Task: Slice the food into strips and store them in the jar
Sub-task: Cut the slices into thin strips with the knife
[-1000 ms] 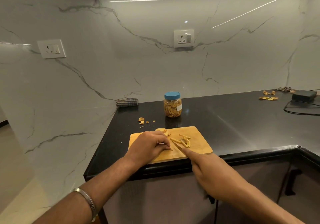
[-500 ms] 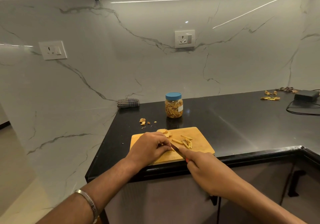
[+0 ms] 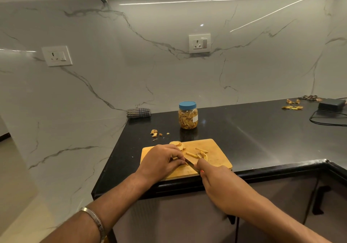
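Head view: a wooden cutting board [image 3: 216, 148] lies at the near edge of the black surface [image 3: 253, 135]. The left hand [image 3: 161, 161], fingers curled down, pins a pale piece of food [image 3: 185, 163] on the board; the right hand [image 3: 219, 182] has its grip closed round a knife [image 3: 190, 164], forefinger laid along the back of the blade, the handle hidden apart from a speck of red. The blade meets the food just beside the left fingertips. Cut strips [image 3: 199, 153] lie on the board at 1 o'clock from the blade; round slices [image 3: 177, 143] sit at the board's far edge, at 12 o'clock from the left hand. A clear jar [image 3: 188, 118] with a blue lid [image 3: 187, 105], filled with strips, stands beyond the board at 12 o'clock; its small white label is too small to read. Scraps [image 3: 155, 132] lie at 10 o'clock from the board, a folded checked cloth [image 3: 138, 112] against the wall. Peelings [image 3: 292, 107] and a black box [image 3: 331, 104] with a cable lie far at 2 o'clock. Two wall sockets [image 3: 199, 43] carry no legible writing.
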